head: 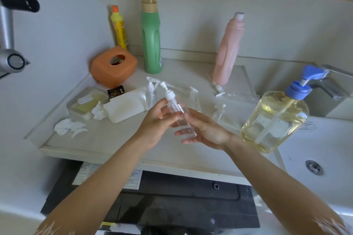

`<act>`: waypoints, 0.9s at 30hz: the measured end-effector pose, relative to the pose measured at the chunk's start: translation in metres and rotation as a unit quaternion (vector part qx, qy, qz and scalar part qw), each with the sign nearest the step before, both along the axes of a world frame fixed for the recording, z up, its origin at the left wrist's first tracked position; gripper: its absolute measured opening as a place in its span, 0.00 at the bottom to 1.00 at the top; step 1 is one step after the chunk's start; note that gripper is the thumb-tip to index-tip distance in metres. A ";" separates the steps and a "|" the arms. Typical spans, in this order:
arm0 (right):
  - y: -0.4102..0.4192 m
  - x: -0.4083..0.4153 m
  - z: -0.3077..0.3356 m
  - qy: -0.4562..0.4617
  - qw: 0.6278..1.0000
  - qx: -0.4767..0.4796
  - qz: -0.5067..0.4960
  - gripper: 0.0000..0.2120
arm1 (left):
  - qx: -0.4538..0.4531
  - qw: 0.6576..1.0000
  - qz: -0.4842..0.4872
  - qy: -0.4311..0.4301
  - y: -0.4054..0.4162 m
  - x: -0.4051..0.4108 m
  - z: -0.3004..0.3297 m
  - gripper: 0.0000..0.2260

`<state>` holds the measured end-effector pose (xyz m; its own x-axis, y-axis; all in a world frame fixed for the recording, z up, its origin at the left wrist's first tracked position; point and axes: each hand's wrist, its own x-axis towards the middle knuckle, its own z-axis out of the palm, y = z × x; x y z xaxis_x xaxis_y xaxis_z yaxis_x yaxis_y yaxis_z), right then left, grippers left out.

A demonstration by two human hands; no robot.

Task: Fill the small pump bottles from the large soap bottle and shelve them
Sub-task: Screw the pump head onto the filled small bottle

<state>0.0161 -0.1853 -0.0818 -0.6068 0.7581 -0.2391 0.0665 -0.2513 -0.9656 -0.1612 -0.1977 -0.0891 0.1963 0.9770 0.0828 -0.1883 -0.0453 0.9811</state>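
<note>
— Where's the large soap bottle (pixel 275 122)?

— On my counter (pixel 118 139), at its right edge, just left of the sink (pixel 324 149).

— And the small pump bottle (pixel 179 116)?

— Between my left hand (pixel 158 120) and right hand (pixel 202 129), above mid-counter. Two tall bottles (pixel 151 34) stand behind; a tissue box (pixel 114 66) sits back-left.

Pale counter (pixel 107 145) bears large soap bottle (pixel 273 122), green bottle (pixel 151 40), pink bottle (pixel 228 49), orange holder (pixel 114 66)
</note>
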 end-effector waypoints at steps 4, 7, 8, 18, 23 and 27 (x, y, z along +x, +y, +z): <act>-0.003 0.017 -0.003 0.056 0.996 -0.075 0.002 0.30 | -0.030 0.999 0.006 -0.043 0.006 0.006 0.011 0.10; -0.005 0.027 -0.004 0.034 0.993 -0.109 0.028 0.32 | -0.074 0.990 0.032 -0.112 0.011 0.015 0.014 0.14; -0.006 0.030 -0.004 0.028 0.991 -0.125 0.039 0.33 | -0.084 0.987 0.041 -0.133 0.012 0.018 0.013 0.12; -0.009 0.029 -0.018 0.004 0.987 -0.043 -0.157 0.18 | -0.110 0.960 0.183 -0.182 0.017 0.033 -0.001 0.07; -0.005 0.028 -0.025 0.067 0.978 -0.089 -0.174 0.16 | -0.118 0.954 0.179 -0.208 0.017 0.025 -0.001 0.16; -0.008 0.023 -0.024 0.093 0.977 -0.135 -0.139 0.20 | -0.125 0.954 0.185 -0.202 0.015 0.022 -0.002 0.09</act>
